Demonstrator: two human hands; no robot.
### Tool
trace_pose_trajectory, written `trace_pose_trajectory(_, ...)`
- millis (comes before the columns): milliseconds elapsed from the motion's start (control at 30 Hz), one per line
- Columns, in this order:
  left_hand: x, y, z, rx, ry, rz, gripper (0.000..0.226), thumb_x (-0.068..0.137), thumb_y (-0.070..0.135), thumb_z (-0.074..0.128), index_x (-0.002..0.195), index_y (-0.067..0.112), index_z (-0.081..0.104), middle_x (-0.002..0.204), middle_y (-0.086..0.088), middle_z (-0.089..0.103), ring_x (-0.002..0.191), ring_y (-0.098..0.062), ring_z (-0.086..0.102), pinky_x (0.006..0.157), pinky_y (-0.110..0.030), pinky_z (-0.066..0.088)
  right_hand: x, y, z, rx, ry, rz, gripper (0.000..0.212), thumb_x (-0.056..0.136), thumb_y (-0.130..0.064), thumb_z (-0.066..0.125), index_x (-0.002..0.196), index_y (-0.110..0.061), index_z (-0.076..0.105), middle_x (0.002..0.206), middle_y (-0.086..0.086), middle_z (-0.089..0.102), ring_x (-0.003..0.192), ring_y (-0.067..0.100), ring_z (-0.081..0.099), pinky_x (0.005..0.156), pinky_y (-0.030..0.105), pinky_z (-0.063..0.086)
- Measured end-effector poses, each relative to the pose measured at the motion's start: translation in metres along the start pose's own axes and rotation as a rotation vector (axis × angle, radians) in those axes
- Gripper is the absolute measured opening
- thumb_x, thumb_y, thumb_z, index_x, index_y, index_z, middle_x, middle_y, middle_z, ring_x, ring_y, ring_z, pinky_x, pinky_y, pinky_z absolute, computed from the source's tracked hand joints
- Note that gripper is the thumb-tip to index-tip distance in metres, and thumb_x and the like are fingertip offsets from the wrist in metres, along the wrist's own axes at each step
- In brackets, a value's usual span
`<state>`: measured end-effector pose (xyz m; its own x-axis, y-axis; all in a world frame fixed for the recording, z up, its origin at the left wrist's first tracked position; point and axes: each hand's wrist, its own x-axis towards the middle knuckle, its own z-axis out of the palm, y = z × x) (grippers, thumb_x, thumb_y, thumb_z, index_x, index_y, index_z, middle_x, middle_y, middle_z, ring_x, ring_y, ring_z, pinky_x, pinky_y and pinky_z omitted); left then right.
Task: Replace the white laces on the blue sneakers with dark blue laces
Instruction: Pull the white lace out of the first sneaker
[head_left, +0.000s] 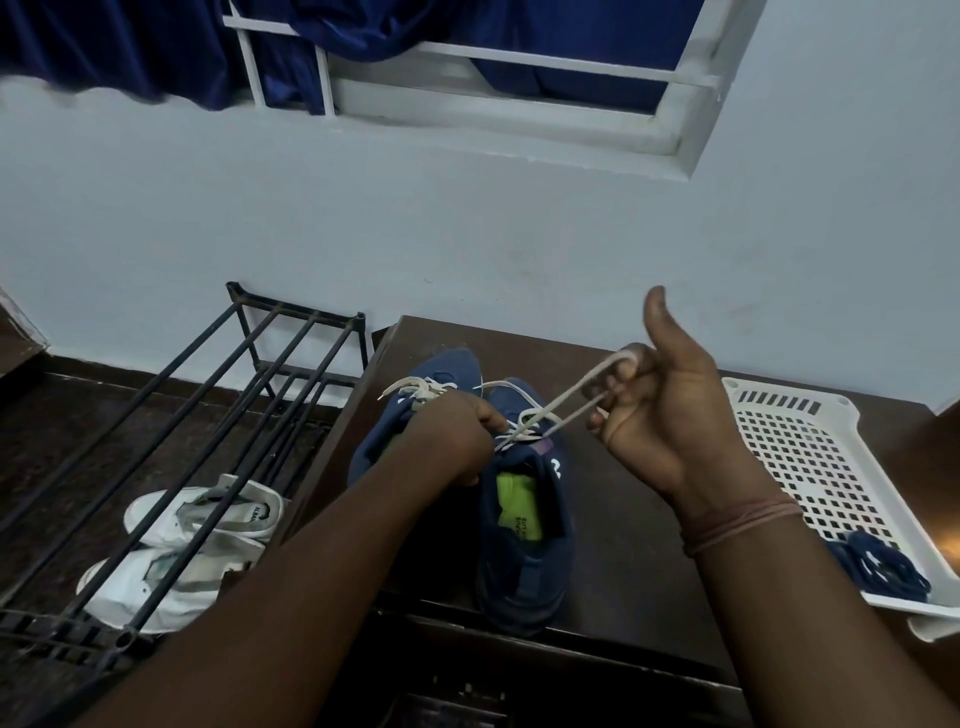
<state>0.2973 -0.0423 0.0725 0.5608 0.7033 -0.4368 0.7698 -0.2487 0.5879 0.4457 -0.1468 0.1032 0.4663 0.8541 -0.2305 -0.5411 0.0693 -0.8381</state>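
White lace (550, 410) on the rt blue sneaker (524, 525), centre of frame: a loop is drawn up and out toward the right, taut, running from the eyelets near the tongue to my right hand (670, 410). Rt hand fingers curled round the loop, lace passing over the index finger; thumb stuck straight up, free. Thread band on that wrist

My left hand (457, 436) sits low on the sneaker at the eyelet area, fingers curled down and pinching at the lace where it meets the shoe; exact pinch point partly hidden by the knuckles

Rt sneaker: opening faces me, bright green insole visible inside. Lt blue sneaker (415, 405) just beside it on the left, mostly behind my left forearm, its white lace (415, 389) lying loose across the top. Both stand on a dark brown table (623, 519), centre to lower right of frame

Dark blue laces (878, 566): bundled in the near corner of a white perforated tray (810, 447), right edge of frame, on the same table, well apart from the sneakers

Lower left: black metal rack (218, 415), pair of white sneakers (176, 545) under its bars, on dark floor. Behind: pale blue wall, white window frame (519, 104) upper centre, dark blue curtain (130, 47) upper left
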Motion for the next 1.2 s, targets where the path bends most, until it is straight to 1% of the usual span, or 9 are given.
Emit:
trace_pose_trajectory(100, 0.005, 0.005, -0.004, 0.039, -0.068, 0.044, 0.05, 0.097, -0.006, 0.054, 0.142, 0.015, 0.055, 0.148, -0.006, 0.052, 0.131, -0.026, 0.053, 0.085, -0.019, 0.042, -0.002, 0.001, -0.002, 0.141, -0.048, -0.037, 0.066, 0.084, -0.069, 0.057, 0.067, -0.006, 0.066, 0.043, 0.0, 0.025, 0.055, 0.018, 0.032, 0.062, 0.032, 0.036)
trace_pose_trajectory(333, 0.012, -0.016, 0.018, 0.162, 0.148, 0.183, 0.018, 0.09, 0.01, 0.062, 0.097, 0.027, 0.065, 0.111, -0.004, 0.064, 0.104, -0.022, 0.058, 0.085, -0.028, 0.046, -0.013, -0.02, 0.009, 0.332, -0.267, -0.208, 0.065, 0.09, -0.061, 0.054, 0.047, -0.013, 0.047, 0.039, 0.0, 0.03, 0.051, 0.018, 0.022, 0.059, 0.031, 0.028)
trace_pose_trajectory(500, 0.005, -0.009, 0.025, 0.159, 0.144, 0.197, 0.012, 0.091, 0.014, 0.052, 0.085, 0.024, 0.054, 0.111, -0.01, 0.05, 0.092, -0.019, 0.047, 0.082, -0.031, 0.042, -0.002, -0.004, -0.002, -0.215, -0.04, -0.177, 0.059, 0.096, -0.052, 0.054, 0.051, -0.013, 0.052, 0.04, 0.004, 0.032, 0.04, 0.018, 0.026, 0.05, 0.029, 0.03)
trace_pose_trajectory(600, 0.005, -0.002, 0.018, -0.076, 0.119, 0.186, 0.011, 0.089, 0.01, 0.051, 0.084, 0.009, 0.061, 0.102, -0.013, 0.063, 0.088, -0.026, 0.059, 0.073, -0.035, 0.045, 0.003, 0.02, -0.012, -1.017, 0.015, -0.067, 0.039, 0.091, -0.043, 0.066, 0.068, -0.012, 0.068, 0.061, 0.011, 0.064, 0.049, 0.015, 0.049, 0.057, 0.032, 0.043)
trace_pose_trajectory(700, 0.003, 0.0, 0.007, -0.497, 0.139, 0.123, 0.009, 0.077, 0.003, 0.055, 0.077, 0.006, 0.063, 0.08, -0.012, 0.057, 0.077, -0.022, 0.051, 0.068, -0.037, 0.039, 0.007, 0.033, -0.021, -1.324, -0.072, 0.101, 0.019, 0.08, -0.033, 0.075, 0.086, -0.017, 0.067, 0.082, 0.009, 0.072, 0.068, 0.018, 0.065, 0.071, 0.038, 0.058)
trace_pose_trajectory(800, -0.001, 0.001, -0.004, -1.021, 0.121, 0.031, 0.019, 0.073, -0.002, 0.053, 0.072, 0.018, 0.055, 0.077, -0.002, 0.052, 0.073, -0.016, 0.048, 0.062, -0.029, 0.037, 0.006, 0.038, -0.021, -1.443, -0.13, 0.199, 0.014, 0.082, -0.022, 0.068, 0.094, -0.02, 0.061, 0.088, 0.007, 0.07, 0.08, 0.025, 0.07, 0.078, 0.046, 0.061)
trace_pose_trajectory(933, -0.011, 0.006, -0.028, -1.281, 0.181, 0.242, 0.023, 0.076, -0.004, 0.053, 0.068, 0.017, 0.053, 0.072, 0.002, 0.049, 0.064, -0.009, 0.044, 0.054, -0.024, 0.028, 0.005, 0.043, -0.018, -1.481, -0.134, 0.18, 0.018, 0.083, -0.019, 0.063, 0.1, -0.018, 0.056, 0.096, 0.007, 0.066, 0.081, 0.026, 0.069, 0.077, 0.046, 0.06)
trace_pose_trajectory(1067, -0.017, 0.002, -0.056, -1.567, 0.35, 0.422, 0.03, 0.081, -0.007, 0.053, 0.074, 0.021, 0.059, 0.08, 0.006, 0.057, 0.065, -0.006, 0.049, 0.062, -0.018, 0.039, 0.004, 0.05, -0.014, -1.573, -0.156, 0.041, 0.025, 0.085, -0.021, 0.064, 0.107, -0.019, 0.051, 0.092, 0.0, 0.06, 0.08, 0.019, 0.059, 0.065, 0.03, 0.048)
trace_pose_trajectory(1200, -0.011, -0.013, -0.071, -1.415, 0.578, 0.375, 0.029, 0.085, -0.004, 0.053, 0.08, 0.022, 0.066, 0.08, 0.008, 0.062, 0.067, -0.006, 0.053, 0.062, -0.021, 0.042, 0.009, 0.059, -0.016, -1.571, -0.161, -0.178, 0.016, 0.084, -0.017, 0.063, 0.098, -0.021, 0.055, 0.084, -0.001, 0.055, 0.074, 0.018, 0.054, 0.056, 0.025, 0.035)
